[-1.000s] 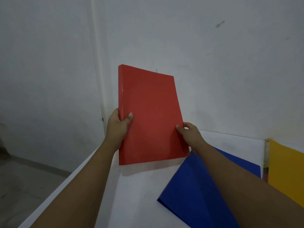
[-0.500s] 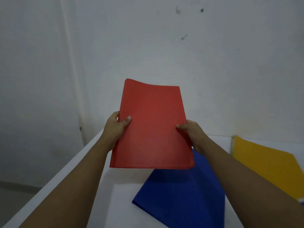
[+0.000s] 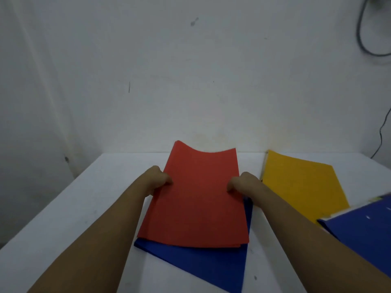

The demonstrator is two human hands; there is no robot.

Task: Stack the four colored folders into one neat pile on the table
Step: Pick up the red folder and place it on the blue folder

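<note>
Head view, single camera. Item: table [image 3: 69, 208], white top, set against a white wall [image 3: 190, 81], its far edge running along the wall's foot. Item: red folder [image 3: 196, 199], held over the middle of the table, long side running away from the viewer, far end bowed so the middle sags between raised corners; its near end overlaps the blue folder [image 3: 203, 263] below, whether touching or just above cannot be told. The blue folder lies flat on the table, turned at an angle to the red one, a corner pointing toward the near edge, a strip showing along the red folder's right side. Item: left hand [image 3: 157, 179], closed on the red folder's left edge, thumb on top, fingers hidden beneath. Item: right hand [image 3: 243, 183], closed on the red folder's right edge in the same pinch, fingers under the sheet. Item: yellow folder [image 3: 300, 187], flat on the table toward the far right corner, well apart from the red folder, its spine just beside the right hand. Item: second blue folder [image 3: 364, 231], at the right edge of the table, overlapping the yellow folder's near corner, blurred. Item: dark cable [image 3: 359, 34], hanging on the wall at upper right.
</note>
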